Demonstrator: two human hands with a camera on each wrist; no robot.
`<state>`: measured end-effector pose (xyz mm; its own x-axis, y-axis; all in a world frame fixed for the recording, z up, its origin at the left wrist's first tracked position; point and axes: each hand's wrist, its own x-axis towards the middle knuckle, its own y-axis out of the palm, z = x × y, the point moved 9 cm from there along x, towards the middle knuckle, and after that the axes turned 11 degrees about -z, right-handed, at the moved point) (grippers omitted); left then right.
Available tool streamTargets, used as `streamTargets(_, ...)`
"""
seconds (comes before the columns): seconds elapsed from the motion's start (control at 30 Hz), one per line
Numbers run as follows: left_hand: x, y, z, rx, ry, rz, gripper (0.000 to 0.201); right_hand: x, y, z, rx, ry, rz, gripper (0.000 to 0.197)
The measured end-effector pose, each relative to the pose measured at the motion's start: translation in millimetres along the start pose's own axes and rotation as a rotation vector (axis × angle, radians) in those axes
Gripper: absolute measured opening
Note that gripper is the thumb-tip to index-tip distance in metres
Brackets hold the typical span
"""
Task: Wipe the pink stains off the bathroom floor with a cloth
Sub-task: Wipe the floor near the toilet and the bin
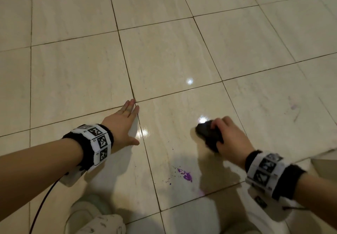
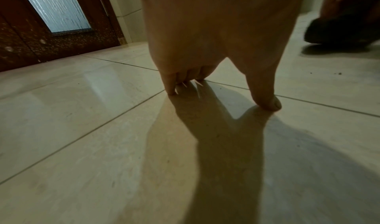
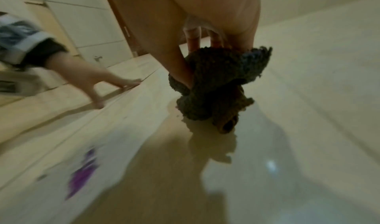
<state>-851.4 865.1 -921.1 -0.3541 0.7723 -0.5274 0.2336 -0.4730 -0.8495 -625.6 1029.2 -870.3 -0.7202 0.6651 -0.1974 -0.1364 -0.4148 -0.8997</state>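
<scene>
Nearest, in the head view: light trousers with small dark marks (image 1: 102, 224) and a pale shoe (image 1: 82, 210) at the bottom edge, on the glossy cream tiled floor (image 1: 73, 80). Just beyond, a bright purple-pink splatter stain (image 1: 186, 174) with scattered specks, sharp-edged and apparently not yet wiped. Further out, the right hand (image 1: 231, 139), fingers curled tight around a bunched dark nubbly cloth (image 1: 209, 135), pressed to the wet-looking tile beyond the splatter and a little to its right, apart from it. To the left, the left hand (image 1: 124, 122) laid on the floor, fingers straight and close together, thumb spread, holding nothing, seemingly as a brace. Further right, a faint purplish smear (image 1: 293, 107), pale and streaked. In the left wrist view, farthest back, a dark brown door with a frosted glass panel (image 2: 55, 8). Judged as mid-wipe, much of the job undone. Next called for, probably: cloth drawn back toward the body onto the bright splatter, pressed flat, rubbed with firm strokes, without spreading the specks; then across to the faint smear.
</scene>
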Motion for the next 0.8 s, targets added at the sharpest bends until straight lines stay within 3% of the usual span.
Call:
streamTargets(0.1, -2.3, -0.2, -1.4, -0.002, 0.000, 0.001, 0.117, 30.5, -16.3, -10.8, -0.068, 0.026, -0.051, 0.038)
streamTargets(0.23, -0.8, 0.0, -1.1, -0.010, 0.003, -0.015, 0.117, 31.1, 6.7, 10.9, -0.073, -0.020, -0.037, 0.042)
streamTargets(0.27, -0.8, 1.6, -0.4, -0.014, 0.006, -0.017, 0.117, 19.5, 20.2, 24.5, -0.053, -0.078, -0.020, 0.042)
streamTargets(0.37, 0.2, 2.3, 1.8, -0.019, 0.009, -0.023, 0.116, -41.4, 54.5, 79.4, 0.017, -0.444, 0.099, 0.034)
streamTargets(0.43, 0.2, 2.6, 1.0, -0.023, 0.010, -0.023, 0.116, -85.4, 78.5, 101.5, -0.023, -0.653, 0.300, 0.032)
streamTargets(0.5, 0.9, 3.4, 1.1, -0.023, 0.009, -0.029, 0.115, -109.4, 87.0, 110.0, -0.005, -0.758, 0.520, 0.033)
streamTargets(0.53, 1.3, 3.6, 1.3, -0.020, 0.011, -0.033, 0.115, -103.3, 80.2, 114.5, 0.032, -0.770, 0.495, 0.032)
streamTargets(0.63, 1.1, 4.5, 0.9, -0.010, 0.017, -0.032, 0.115, -45.4, 55.8, 119.8, 0.121, -0.659, 0.242, 0.031)
streamTargets(0.7, 3.0, 4.5, 1.4, 0.003, 0.022, -0.040, 0.116, 0.5, 46.7, 121.6, 0.094, -0.587, 0.118, 0.040)
streamTargets(0.8, 3.6, 4.0, 4.6, -0.013, 0.042, -0.058, 0.114, 37.0, 56.9, 131.1, 0.006, -0.526, 0.085, 0.055)
